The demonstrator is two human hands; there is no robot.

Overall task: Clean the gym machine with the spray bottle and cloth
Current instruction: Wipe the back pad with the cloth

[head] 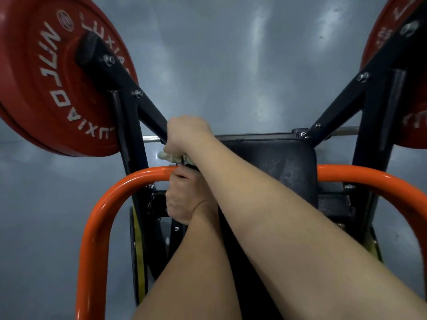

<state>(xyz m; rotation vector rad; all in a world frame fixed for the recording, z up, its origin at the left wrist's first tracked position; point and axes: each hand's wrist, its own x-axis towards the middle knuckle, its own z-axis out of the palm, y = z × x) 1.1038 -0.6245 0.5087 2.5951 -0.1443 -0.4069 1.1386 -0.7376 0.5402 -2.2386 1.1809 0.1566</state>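
Forearms: both bare, entering from 5 and 6 o'clock, the right laid across the left.
Orange tube [108,199]: hooped rail arching from 7 o'clock over to 3 o'clock.
Left hand [184,200]: at centre, just behind the tube's top; fingers curled round a dark object [190,166] too hidden to identify.
Seat pad [277,162]: black and scuffed, right of centre.
Cloth [167,156]: pale, crumpled, showing between the two hands, under the right one.
Right hand [187,135]: just above centre, a fist closed over the cloth on a black arm of the gym machine [342,105].
Weight plates: red, one at 10 o'clock [46,77], one at 2 o'clock [379,38], each on a frame arm.
Floor [231,54]: grey and glossy, toward 12 o'clock.
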